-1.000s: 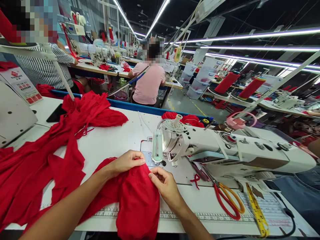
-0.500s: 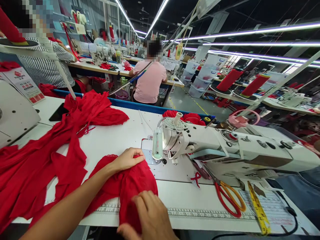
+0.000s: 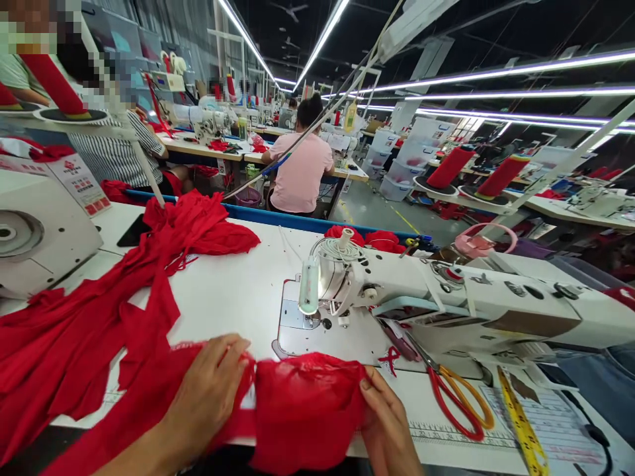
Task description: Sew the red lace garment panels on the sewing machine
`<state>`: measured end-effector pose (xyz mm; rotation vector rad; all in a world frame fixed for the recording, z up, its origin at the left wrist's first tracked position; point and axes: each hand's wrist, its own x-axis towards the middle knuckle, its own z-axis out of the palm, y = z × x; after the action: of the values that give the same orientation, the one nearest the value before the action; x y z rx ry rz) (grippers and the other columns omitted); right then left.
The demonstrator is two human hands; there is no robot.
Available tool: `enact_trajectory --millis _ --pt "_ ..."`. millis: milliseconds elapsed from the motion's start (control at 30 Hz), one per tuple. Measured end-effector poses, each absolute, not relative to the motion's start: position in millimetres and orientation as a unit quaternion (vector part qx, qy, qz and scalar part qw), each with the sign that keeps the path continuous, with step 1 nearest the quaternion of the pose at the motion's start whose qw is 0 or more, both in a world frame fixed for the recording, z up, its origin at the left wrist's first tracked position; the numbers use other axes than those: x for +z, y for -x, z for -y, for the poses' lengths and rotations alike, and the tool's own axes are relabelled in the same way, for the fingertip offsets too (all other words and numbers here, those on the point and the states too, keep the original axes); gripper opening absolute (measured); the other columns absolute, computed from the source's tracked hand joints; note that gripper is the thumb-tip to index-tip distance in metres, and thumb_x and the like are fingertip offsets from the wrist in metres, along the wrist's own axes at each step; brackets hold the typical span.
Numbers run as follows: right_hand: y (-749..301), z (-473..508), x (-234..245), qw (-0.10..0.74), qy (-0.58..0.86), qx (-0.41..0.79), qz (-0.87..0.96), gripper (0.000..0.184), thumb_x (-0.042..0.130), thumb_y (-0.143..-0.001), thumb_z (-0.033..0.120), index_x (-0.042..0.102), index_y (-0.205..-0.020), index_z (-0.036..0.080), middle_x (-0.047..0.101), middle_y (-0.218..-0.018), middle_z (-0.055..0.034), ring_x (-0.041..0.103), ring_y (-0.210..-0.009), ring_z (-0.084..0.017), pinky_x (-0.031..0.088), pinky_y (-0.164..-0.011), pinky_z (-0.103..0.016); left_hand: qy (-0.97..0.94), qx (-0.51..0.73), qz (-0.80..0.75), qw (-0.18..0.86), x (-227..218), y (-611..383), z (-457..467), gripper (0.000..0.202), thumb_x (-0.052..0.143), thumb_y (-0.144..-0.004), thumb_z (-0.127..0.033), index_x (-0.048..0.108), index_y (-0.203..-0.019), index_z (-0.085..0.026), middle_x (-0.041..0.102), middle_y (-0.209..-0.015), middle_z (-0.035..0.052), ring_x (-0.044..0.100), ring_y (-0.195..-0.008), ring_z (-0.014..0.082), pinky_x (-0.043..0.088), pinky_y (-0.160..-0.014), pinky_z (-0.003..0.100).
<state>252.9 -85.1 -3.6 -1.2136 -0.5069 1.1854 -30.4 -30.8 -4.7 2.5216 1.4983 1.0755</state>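
A piece of red fabric is stretched between my two hands at the table's front edge, its upper edge gathered and slightly see-through. My right hand pinches its right edge between thumb and fingers. On the left, my left hand is closed on the same cloth, its fingers bent and the thumb hidden. Just beyond the fabric stands a white sewing machine, its needle area lit by a small lamp. A long heap of red cloth trails over the left side of the table.
Scissors with red and orange handles lie right of the cloth, near a yellow tape measure and a paper sheet. A dark phone rests at the back left. Ahead, a person in a pink shirt sits at another table.
My right hand has moved right and taken the fabric's edge. My left hand has come nearer, away from the machine. The cloth has been spread out between them.
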Motion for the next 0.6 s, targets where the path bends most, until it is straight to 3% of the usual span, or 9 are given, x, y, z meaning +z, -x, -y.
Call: enact_trajectory --millis 133,267,400,500,600 --pt "-270 79 2 0.63 0.541 0.507 0.229 0.044 0.087 -0.062 0.042 0.072 -0.097 0.021 0.073 -0.089 -0.003 0.068 -0.078 -0.021 0.055 -0.066 -0.029 -0.839 0.283 -0.465 0.015 -32 38 44 0.038 0.045 -0.102 -0.031 0.048 -0.139 -0.022 0.053 -0.138 0.0129 0.049 -0.131 0.0291 0.053 -0.103 0.047" --pt "-273 60 22 0.61 0.548 0.506 0.267 0.037 0.088 -0.058 0.043 0.068 -0.081 0.021 0.067 -0.08 0.002 0.063 -0.071 -0.014 0.051 -0.061 -0.021 -0.893 0.245 -0.373 0.054 -22 20 -16 0.041 0.05 -0.099 -0.033 0.05 -0.136 -0.014 0.05 -0.14 0.0192 0.046 -0.135 0.0327 0.048 -0.109 0.053" --pt "-287 48 25 0.549 0.594 0.46 0.368 0.038 0.079 -0.067 0.053 0.061 -0.072 0.02 0.056 -0.064 0.0037 0.053 -0.058 -0.012 0.047 -0.053 -0.022 -0.91 0.243 -0.332 0.05 3 -1 -65 0.04 0.062 -0.093 -0.035 0.058 -0.128 -0.017 0.053 -0.138 0.0144 0.047 -0.135 0.0309 0.042 -0.116 0.045" --pt "-301 56 22 0.482 0.674 0.284 0.482 0.035 0.068 -0.078 0.053 0.065 -0.087 0.019 0.065 -0.076 -0.004 0.063 -0.07 -0.021 0.053 -0.06 -0.032 -0.885 0.27 -0.378 0.035 12 -9 -51 0.037 0.052 -0.098 -0.029 0.053 -0.132 -0.014 0.052 -0.136 0.0175 0.051 -0.13 0.034 0.048 -0.108 0.052" --pt "-290 67 24 0.46 0.646 0.016 0.609 0.024 0.059 -0.09 0.033 0.066 -0.108 0.02 0.069 -0.103 -0.0108 0.066 -0.094 -0.025 0.056 -0.08 -0.04 -0.837 0.316 -0.444 0.047 6 -8 -9 0.031 0.039 -0.103 -0.023 0.051 -0.13 -0.014 0.059 -0.123 0.0142 0.06 -0.116 0.0268 0.055 -0.1 0.047"
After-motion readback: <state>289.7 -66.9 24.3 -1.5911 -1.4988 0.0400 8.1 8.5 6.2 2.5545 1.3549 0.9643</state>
